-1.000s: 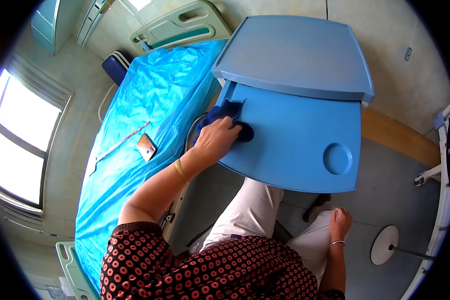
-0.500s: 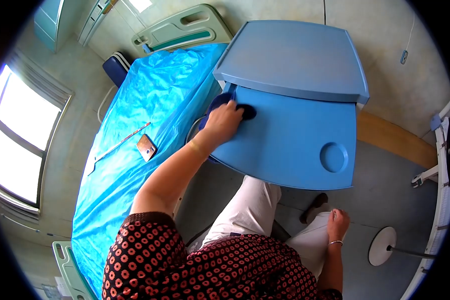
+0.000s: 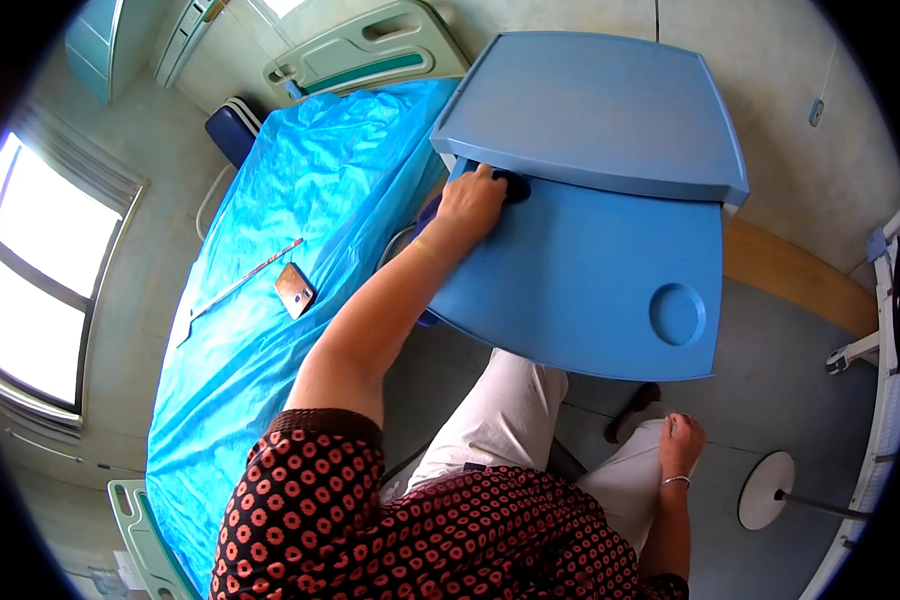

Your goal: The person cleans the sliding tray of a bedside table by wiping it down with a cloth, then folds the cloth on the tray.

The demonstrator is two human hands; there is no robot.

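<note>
My left hand point(image 3: 473, 203) is closed on a dark cloth point(image 3: 516, 187), pressing it onto the far left part of a blue pull-out tray point(image 3: 580, 270). The cloth is mostly hidden under my fingers. The tray juts out below the raised blue top point(image 3: 595, 110) of a bedside cabinet and has a round cup recess point(image 3: 677, 314) at its right. Resting on my right knee, my right hand point(image 3: 681, 443) has its fingers curled in and shows nothing in it.
Left of the cabinet stands a bed with a shiny blue cover point(image 3: 360, 170); a phone point(image 3: 294, 291) and a thin stick point(image 3: 245, 278) lie on it. A round white base with a pole point(image 3: 767, 490) is on the floor at right, near a white bed frame point(image 3: 885, 390).
My left hand has slid the cloth up and slightly right, toward the tray's back edge. My right hand stays on the knee. The view has shifted slightly.
</note>
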